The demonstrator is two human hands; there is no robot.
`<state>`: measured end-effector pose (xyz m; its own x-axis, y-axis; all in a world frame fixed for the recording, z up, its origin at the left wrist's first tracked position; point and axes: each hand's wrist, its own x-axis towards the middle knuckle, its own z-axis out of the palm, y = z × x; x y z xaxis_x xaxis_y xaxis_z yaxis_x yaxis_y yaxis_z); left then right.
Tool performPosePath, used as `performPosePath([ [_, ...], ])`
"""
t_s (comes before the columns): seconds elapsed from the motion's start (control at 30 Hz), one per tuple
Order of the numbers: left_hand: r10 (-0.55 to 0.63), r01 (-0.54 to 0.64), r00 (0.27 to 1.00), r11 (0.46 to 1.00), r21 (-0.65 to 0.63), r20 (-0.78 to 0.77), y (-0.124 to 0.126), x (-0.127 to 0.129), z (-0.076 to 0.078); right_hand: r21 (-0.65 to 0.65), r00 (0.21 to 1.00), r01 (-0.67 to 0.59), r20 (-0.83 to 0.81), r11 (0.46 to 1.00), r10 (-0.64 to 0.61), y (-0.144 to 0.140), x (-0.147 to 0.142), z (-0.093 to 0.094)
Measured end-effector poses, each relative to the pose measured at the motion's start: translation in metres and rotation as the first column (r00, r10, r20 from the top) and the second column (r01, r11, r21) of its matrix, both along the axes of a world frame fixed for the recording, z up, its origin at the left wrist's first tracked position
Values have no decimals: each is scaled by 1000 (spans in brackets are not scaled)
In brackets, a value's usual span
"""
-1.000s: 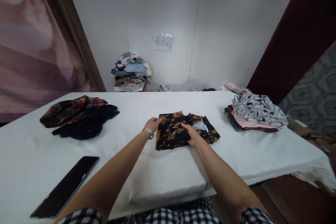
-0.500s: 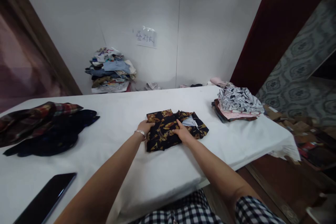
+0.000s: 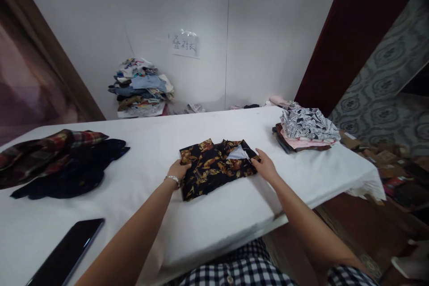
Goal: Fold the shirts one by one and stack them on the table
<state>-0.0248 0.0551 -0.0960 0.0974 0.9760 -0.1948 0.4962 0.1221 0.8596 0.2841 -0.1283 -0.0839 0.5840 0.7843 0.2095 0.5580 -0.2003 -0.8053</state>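
On the white-draped table (image 3: 147, 219), front centre: one printed shirt (image 3: 211, 170), black ground with gold and rust motifs, folded to a flat, roughly oblong packet. Its collar end, to the right, shows a pale grey lining and a small white label. The shirt lies between the two hands.

Left hand (image 3: 178, 170): nearly closed at the shirt's left edge, thumb over the cloth, the edge gripped; silvery bracelet (image 3: 172, 180) at the wrist. Right hand (image 3: 266, 166): partly closed at the collar end, the corner held between thumb and fingers.

Left side of table: one crumpled plaid garment (image 3: 47, 152), red and brown, overlapping a rumpled navy garment (image 3: 83, 174); nearer, a glossy black slab (image 3: 65, 252), thin and rectangular.

Right side: one stack of soft fabrics, comprising a black-and-white printed garment (image 3: 310, 123) above a pink garment (image 3: 295, 143), with darker cloth beneath.

Beyond the far edge: a tall, uneven clothes heap (image 3: 144, 87), denim blue among mixed colours; a handwritten paper sign (image 3: 186, 45) on the smooth pale wall.

Far right, low: brown cardboard boxes (image 3: 385, 157), contents indistinct.
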Motion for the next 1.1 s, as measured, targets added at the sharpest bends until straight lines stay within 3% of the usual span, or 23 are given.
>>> performPosePath([
  [0.1, 7, -7, 1000, 1000, -6, 30, -2, -2, 3, -123, 995, 94, -4, 988, -95, -18, 7, 7],
  [0.2, 32, -24, 990, 998, -58, 140, -14, -6, 6, -116, 949, 74, -298, 991, -105, -35, -16, 8],
  [0.3, 48, 11, 956, 980, -199, 289, -35, -14, 9, -91, 700, -143, -713, 985, 36, -48, -57, 6],
  [0.37, 16, 98, 938, 947, -307, 347, -49, -22, 13, -29, 550, -244, -828, 969, 113, -50, -82, 5],
  [0.4, -24, 146, 945, 923, -356, 326, -52, -27, 15, 4, 520, -251, -843, 968, 138, -50, -92, 4],
  [0.47, -158, 206, 976, 892, -403, 150, -50, -40, 24, 52, 500, -222, -851, 974, 160, -47, -106, 2],
  [0.5, -227, 211, 974, 903, -374, 1, -44, -47, 31, 69, 484, -202, -860, 977, 161, -45, -109, 1],
  [0.57, -265, 215, 907, 960, -182, -327, -24, -56, 44, 91, 433, -149, -889, 985, 148, -43, -114, 0],
  [0.63, -165, 262, 827, 959, 109, -538, 1, -55, 56, 99, 362, -60, -925, 993, 114, -44, -116, -1],
  [0.7, -124, 355, 794, 889, 288, -596, 21, -41, 60, 93, 268, 37, -960, 995, 80, -48, -118, -2],
  [0.77, -218, 470, 787, 818, 331, -577, 35, -16, 57, 80, 178, 79, -982, 994, 65, -53, -122, -2],
  [0.83, -355, 557, 763, 785, 271, -540, 42, 13, 49, 69, 148, 53, -987, 996, 61, -54, -127, -2],
  [0.9, -461, 592, 737, 793, 143, -494, 46, 40, 42, 70, 172, -2, -983, 998, 69, -50, -133, 0],
  [1.0, -519, 573, 730, 819, -16, -444, 50, 69, 37, 78, 221, -49, -971, 996, 87, -34, -141, 4],
  [1.1, -558, 563, 725, 818, -118, -404, 52, 81, 38, 97, 246, -58, -963, 994, 108, -16, -147, 7],
])
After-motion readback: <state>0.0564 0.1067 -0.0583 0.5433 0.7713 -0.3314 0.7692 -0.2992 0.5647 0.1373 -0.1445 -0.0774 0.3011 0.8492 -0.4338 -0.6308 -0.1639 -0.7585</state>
